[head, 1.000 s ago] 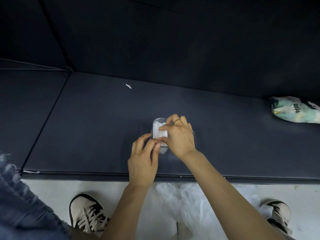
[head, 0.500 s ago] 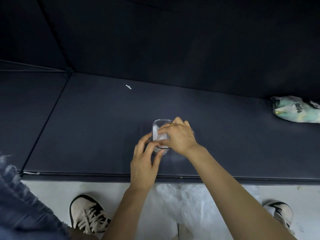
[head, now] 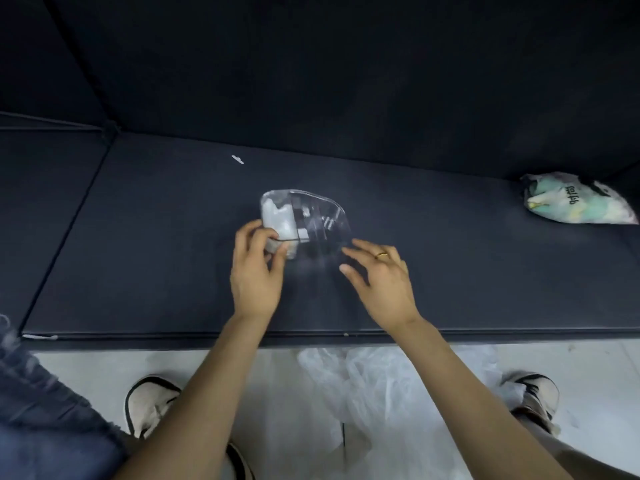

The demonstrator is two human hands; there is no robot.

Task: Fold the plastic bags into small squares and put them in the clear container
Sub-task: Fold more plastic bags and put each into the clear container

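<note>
The left hand [head: 256, 271] is pinching the clear container [head: 304, 220] by its seven o'clock corner, steadying the folded bag [head: 278, 218] inside; the right hand [head: 381, 275] is hovering, fingers spread, holding nothing.

A dark padded bench [head: 138, 237] runs left to right, with a dark padded wall [head: 311, 64] behind it on the far side. Near its front edge lies a pale floor [head: 86, 368]. Light is dim.

Clear container [head: 311, 220] on dark mat, white folded bags [head: 278, 218] in left end.
</note>
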